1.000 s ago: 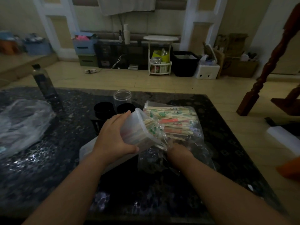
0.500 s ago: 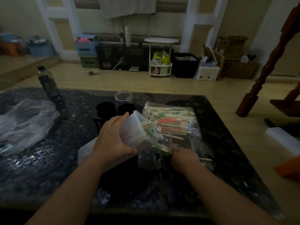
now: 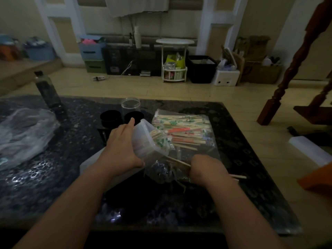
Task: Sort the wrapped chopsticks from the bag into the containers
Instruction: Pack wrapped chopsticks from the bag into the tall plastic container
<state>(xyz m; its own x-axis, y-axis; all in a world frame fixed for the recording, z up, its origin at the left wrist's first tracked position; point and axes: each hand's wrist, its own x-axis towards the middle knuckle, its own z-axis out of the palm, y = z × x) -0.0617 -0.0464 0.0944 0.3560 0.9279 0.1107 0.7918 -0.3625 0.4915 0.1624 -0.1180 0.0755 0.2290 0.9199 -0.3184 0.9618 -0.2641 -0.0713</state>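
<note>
"Tipping the container (image 3: 143, 139) this far worries us. Our left hand (image 3: 122, 150) grips its body, fingers (image 3: 130, 123) over the top and thumb underneath, the open mouth leaning down toward the bag (image 3: 161, 170)."

"Agreed. The chopsticks already inside poke past the rim. Lean it further and we judge they could slide back out onto the bag, undoing the sorting."

"And our right hand (image 3: 206, 169)?"

"Curled round a couple of chopsticks (image 3: 179, 161) just below the container's mouth, over the near end of the bag. The sticks run through the fist and out both sides; the fingertips are hidden."

"If we push them in crooked they may catch on the rim or on the sticks crowding the mouth, and slip from our grip."

"The loose bag film could snag too. The rest of the wrapped chopsticks lie in that bag on the bench (image 3: 242, 159), just beside the container, so plenty remains to sort."

"Then we'd level the container a touch and line the sticks up with the mouth first."
</note>
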